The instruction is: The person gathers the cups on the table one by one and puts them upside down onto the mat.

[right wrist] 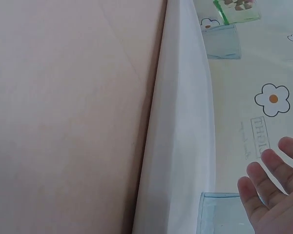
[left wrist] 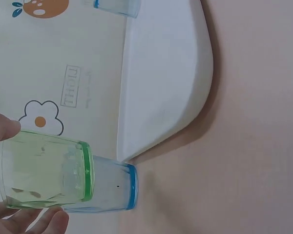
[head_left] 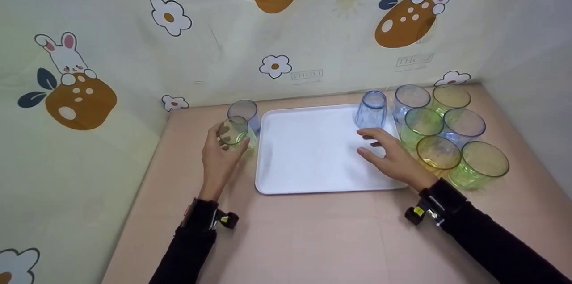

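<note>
My left hand (head_left: pixel 219 154) grips a clear green glass (left wrist: pixel 44 170) by its sides, thumb on one side and fingers on the other, left of the white tray (head_left: pixel 308 154). Just behind it a blue glass (head_left: pixel 250 112) stands on the table; the green one partly covers it in the left wrist view. Over the tray's right side, my right hand (head_left: pixel 393 156) is spread with nothing in it. Beyond its fingers (right wrist: pixel 268 183) a blue glass (head_left: pixel 371 116) stands upside down on the tray, near the back right corner.
Several green, blue and yellow glasses stand close together right of the tray, among them a green glass (head_left: pixel 485 165) and a yellow glass (head_left: pixel 439 154) by my right wrist. A patterned sheet (head_left: pixel 214 60) forms the wall behind the table (head_left: pixel 304 235).
</note>
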A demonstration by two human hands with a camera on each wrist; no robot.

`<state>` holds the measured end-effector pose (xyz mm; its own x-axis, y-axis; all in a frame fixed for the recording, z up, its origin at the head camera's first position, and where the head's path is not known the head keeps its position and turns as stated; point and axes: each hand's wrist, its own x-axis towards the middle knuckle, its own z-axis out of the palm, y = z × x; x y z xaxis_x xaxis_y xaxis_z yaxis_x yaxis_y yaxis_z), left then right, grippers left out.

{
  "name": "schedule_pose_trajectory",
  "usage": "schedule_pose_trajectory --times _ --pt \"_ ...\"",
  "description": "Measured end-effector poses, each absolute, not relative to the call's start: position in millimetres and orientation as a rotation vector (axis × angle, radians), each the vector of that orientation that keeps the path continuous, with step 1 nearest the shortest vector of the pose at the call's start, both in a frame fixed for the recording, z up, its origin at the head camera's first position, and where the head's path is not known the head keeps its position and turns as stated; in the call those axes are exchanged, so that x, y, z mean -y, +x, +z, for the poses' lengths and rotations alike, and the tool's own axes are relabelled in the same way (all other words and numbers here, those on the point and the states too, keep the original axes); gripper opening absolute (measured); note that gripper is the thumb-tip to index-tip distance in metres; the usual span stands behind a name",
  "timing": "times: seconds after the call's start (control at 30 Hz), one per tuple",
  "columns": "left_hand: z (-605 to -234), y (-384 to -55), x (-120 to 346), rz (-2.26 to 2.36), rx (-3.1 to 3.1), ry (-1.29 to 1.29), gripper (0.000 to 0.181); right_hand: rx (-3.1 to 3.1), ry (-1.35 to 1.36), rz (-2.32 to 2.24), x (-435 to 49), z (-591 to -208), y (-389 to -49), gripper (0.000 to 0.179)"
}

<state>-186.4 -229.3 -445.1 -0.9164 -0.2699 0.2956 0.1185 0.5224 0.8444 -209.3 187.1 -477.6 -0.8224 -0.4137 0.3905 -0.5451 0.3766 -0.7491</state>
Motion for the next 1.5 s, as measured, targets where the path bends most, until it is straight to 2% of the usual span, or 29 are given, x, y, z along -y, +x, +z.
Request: schedule_pose_trajectory --times 0.3,0.53,0.67,1.03,1.3,1.5 --pt "-440 -183 217 -1.515 2.277 0.05 0.078 2.459 0.808 1.55 -181 -473 -206 0.039" --pt "-437 -182 207 -1.694 2.187 0.008 0.071 2.488 0.751 1.636 -169 -442 -187 0.035" --pt "-437 -182 202 -1.866 2.114 0.026 0.068 2.477 0.733 1.731 -164 -439 -187 0.035" --pt "-434 -177 184 -2.361 1.836 0.081 0.067 2.311 0.698 2.059 -164 -470 -204 0.035" --pt "-438 -179 170 -2.597 1.623 0.143 0.073 2.243 0.585 2.302 -158 -470 -201 0.044" --pt "-438 -177 161 -2.706 1.51 0.16 0.069 2.208 0.577 2.38 -152 -471 -199 0.046"
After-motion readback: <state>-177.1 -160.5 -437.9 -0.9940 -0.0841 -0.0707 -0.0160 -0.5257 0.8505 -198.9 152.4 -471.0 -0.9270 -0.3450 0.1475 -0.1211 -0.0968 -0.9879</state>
